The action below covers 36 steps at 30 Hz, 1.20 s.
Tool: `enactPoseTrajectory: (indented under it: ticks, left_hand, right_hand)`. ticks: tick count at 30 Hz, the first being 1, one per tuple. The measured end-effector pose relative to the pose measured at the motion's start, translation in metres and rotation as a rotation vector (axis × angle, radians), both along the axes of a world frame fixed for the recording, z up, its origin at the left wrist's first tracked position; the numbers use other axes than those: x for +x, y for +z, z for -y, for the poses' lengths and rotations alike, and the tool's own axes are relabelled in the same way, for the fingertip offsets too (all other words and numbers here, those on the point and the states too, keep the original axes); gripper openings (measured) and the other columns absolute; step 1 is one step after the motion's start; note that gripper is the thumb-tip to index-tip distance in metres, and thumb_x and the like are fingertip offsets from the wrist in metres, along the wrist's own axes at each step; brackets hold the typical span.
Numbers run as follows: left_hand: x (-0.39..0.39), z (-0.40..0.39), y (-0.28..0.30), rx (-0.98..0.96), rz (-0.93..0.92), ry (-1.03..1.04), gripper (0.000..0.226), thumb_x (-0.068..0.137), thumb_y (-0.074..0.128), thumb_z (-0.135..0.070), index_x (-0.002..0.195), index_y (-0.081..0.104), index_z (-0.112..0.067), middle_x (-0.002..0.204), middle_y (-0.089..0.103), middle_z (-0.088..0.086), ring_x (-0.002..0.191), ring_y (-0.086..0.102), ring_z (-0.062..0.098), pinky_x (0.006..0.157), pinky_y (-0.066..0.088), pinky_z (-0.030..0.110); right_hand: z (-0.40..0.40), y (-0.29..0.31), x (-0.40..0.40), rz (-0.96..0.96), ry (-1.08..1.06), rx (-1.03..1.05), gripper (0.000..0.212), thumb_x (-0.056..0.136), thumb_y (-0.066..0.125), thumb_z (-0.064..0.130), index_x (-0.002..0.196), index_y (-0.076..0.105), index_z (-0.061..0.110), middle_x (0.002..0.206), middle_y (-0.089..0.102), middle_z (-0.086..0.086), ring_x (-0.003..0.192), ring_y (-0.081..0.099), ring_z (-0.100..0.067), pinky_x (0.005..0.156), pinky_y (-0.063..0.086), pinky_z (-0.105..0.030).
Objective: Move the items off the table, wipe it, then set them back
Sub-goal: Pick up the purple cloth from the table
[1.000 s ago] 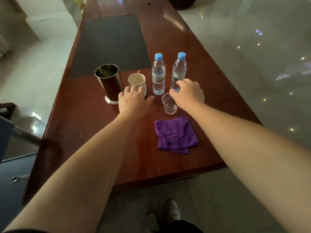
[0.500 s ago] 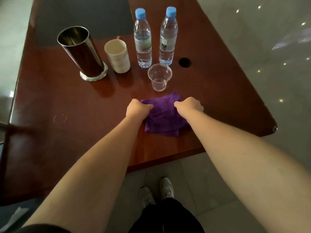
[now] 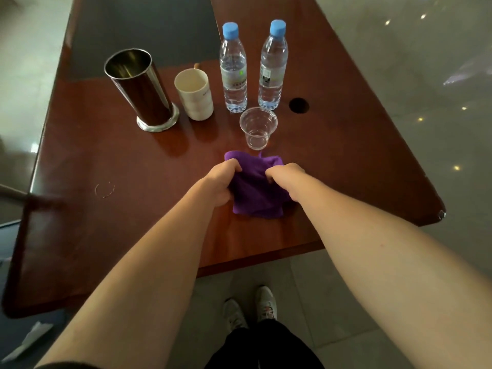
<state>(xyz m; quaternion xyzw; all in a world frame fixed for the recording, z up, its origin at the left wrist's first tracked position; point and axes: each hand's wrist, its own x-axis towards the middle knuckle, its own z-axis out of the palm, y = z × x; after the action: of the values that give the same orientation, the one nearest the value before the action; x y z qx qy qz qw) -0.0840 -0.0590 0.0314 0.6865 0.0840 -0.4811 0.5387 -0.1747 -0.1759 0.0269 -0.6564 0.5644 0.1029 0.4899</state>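
A purple cloth lies bunched near the front of the reddish wooden table. My left hand grips its left side and my right hand grips its right side, both with fingers curled into the fabric. Just beyond the cloth stands a clear plastic cup. Behind it are two water bottles with blue caps. A cream mug and a tall steel canister stand to their left.
A dark mat covers the far part of the table. A round cable hole sits right of the bottles. A faint ring mark shows on the left. Glossy floor lies to the right, my shoes below the table's front edge.
My hands left the mug and cup area, came back to the cloth and closed on its two sides; the cloth is now bunched up between them. The camera tilted downward.
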Motion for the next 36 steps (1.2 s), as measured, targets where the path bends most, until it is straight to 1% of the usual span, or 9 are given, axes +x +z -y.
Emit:
enactPoseTrajectory:
  ticks: [2, 6, 10, 15, 21, 24, 27, 30, 36]
  left_hand:
    - [0.003, -0.009, 0.013, -0.087, -0.046, 0.048, 0.022, 0.086, 0.043, -0.007, 0.101, 0.058, -0.004, 0.098, 0.064, 0.015, 0.088, 0.061, 0.029, 0.078, 0.051, 0.036]
    - [0.01, -0.028, 0.038, -0.174, -0.076, 0.123, 0.041, 0.08, 0.037, -0.005, 0.118, 0.053, -0.003, 0.114, 0.059, 0.02, 0.098, 0.057, 0.033, 0.083, 0.049, 0.039]
    - [0.02, -0.054, 0.067, -0.275, -0.066, 0.189, 0.052, 0.074, 0.034, -0.003, 0.122, 0.054, -0.002, 0.113, 0.067, 0.019, 0.095, 0.065, 0.034, 0.088, 0.051, 0.045]
    - [0.029, -0.084, 0.087, -0.352, -0.079, 0.179, 0.056, 0.062, 0.037, -0.003, 0.115, 0.057, -0.002, 0.095, 0.074, 0.015, 0.08, 0.073, 0.031, 0.07, 0.056, 0.039]
    - [0.032, -0.102, 0.094, -0.377, -0.077, 0.179, 0.046, 0.068, 0.036, -0.003, 0.109, 0.056, -0.006, 0.085, 0.075, 0.013, 0.072, 0.074, 0.03, 0.063, 0.059, 0.042]
    - [0.034, -0.112, 0.096, -0.387, -0.061, 0.237, 0.038, 0.076, 0.031, -0.002, 0.106, 0.055, -0.007, 0.078, 0.073, 0.012, 0.066, 0.073, 0.029, 0.059, 0.059, 0.04]
    - [0.041, -0.142, 0.095, -0.434, -0.039, 0.351, 0.033, 0.073, 0.034, -0.003, 0.101, 0.052, -0.009, 0.068, 0.071, 0.01, 0.059, 0.071, 0.026, 0.057, 0.058, 0.04]
    - [0.047, -0.19, 0.099, -0.47, 0.027, 0.484, 0.041, 0.072, 0.041, -0.003, 0.111, 0.051, -0.012, 0.086, 0.072, 0.012, 0.069, 0.074, 0.029, 0.066, 0.059, 0.044]
    - [0.055, -0.304, 0.128, -0.566, 0.141, 0.727, 0.049, 0.07, 0.04, -0.004, 0.117, 0.053, -0.005, 0.087, 0.074, 0.014, 0.075, 0.073, 0.03, 0.067, 0.058, 0.039]
  right_hand:
    - [-0.005, 0.013, 0.005, 0.068, -0.024, 0.034, 0.024, 0.072, 0.062, 0.016, 0.093, 0.055, 0.01, 0.087, 0.054, -0.008, 0.075, 0.051, -0.023, 0.06, 0.042, -0.03]
    - [-0.011, 0.03, 0.013, 0.317, -0.126, 0.314, 0.033, 0.07, 0.05, 0.005, 0.101, 0.061, 0.008, 0.104, 0.064, -0.017, 0.094, 0.061, -0.035, 0.088, 0.052, -0.048]
    - [-0.023, 0.047, 0.023, 0.474, -0.149, 0.526, 0.017, 0.071, 0.041, 0.003, 0.079, 0.053, 0.011, 0.077, 0.059, -0.013, 0.071, 0.059, -0.032, 0.07, 0.052, -0.041]
    - [-0.034, 0.061, 0.037, 0.568, -0.102, 0.611, 0.031, 0.05, 0.038, -0.001, 0.078, 0.05, 0.007, 0.083, 0.054, -0.013, 0.077, 0.056, -0.033, 0.07, 0.047, -0.037]
    - [-0.034, 0.074, 0.051, 0.53, -0.011, 0.537, 0.029, 0.072, 0.033, -0.009, 0.081, 0.052, 0.011, 0.079, 0.054, -0.009, 0.068, 0.055, -0.026, 0.059, 0.045, -0.03]
    - [-0.04, 0.08, 0.065, 0.562, 0.089, 0.521, 0.047, 0.071, 0.031, -0.011, 0.099, 0.058, 0.013, 0.088, 0.056, -0.01, 0.072, 0.056, -0.027, 0.058, 0.046, -0.028]
    - [-0.063, 0.092, 0.091, 0.602, 0.25, 0.557, 0.052, 0.071, 0.028, -0.012, 0.1, 0.062, 0.015, 0.089, 0.059, -0.012, 0.073, 0.057, -0.028, 0.06, 0.05, -0.029]
    - [-0.103, 0.108, 0.127, 0.585, 0.478, 0.54, 0.057, 0.073, 0.031, -0.011, 0.108, 0.064, 0.019, 0.093, 0.063, -0.01, 0.08, 0.059, -0.027, 0.068, 0.049, -0.033]
    - [-0.223, 0.142, 0.196, 0.559, 0.82, 0.575, 0.063, 0.074, 0.027, -0.011, 0.129, 0.054, 0.005, 0.109, 0.053, -0.015, 0.098, 0.051, -0.035, 0.091, 0.044, -0.046]
